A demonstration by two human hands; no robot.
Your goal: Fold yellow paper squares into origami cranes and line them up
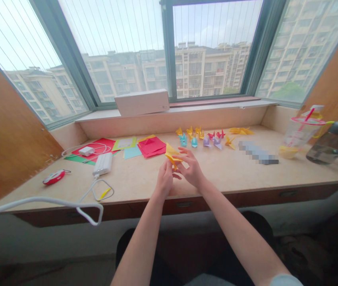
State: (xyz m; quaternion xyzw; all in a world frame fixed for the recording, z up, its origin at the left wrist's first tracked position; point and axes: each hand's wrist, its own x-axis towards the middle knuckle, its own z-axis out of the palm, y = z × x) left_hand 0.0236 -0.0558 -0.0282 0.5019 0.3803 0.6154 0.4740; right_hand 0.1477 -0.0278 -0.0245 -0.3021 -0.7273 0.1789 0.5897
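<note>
A yellow origami crane (172, 155) is held up between my two hands above the front half of the desk. My left hand (165, 176) pinches it from below. My right hand (191, 169) has its thumb and fingers closed on the crane's right side, and the fingers hide part of it. Behind my hands stand several small folded paper cranes: yellow ones (197, 132), turquoise ones (194, 142), lilac ones (217, 143) and red ones (220, 134).
Coloured paper sheets (153, 147) lie to the left, near a white power bank (102, 163) with cables and a red-and-white gadget (55, 177). On the right are a blurred-out flat object (258, 153), a plastic cup (301, 133) and a dark bottle (332, 143). A white box (141, 102) rests on the sill.
</note>
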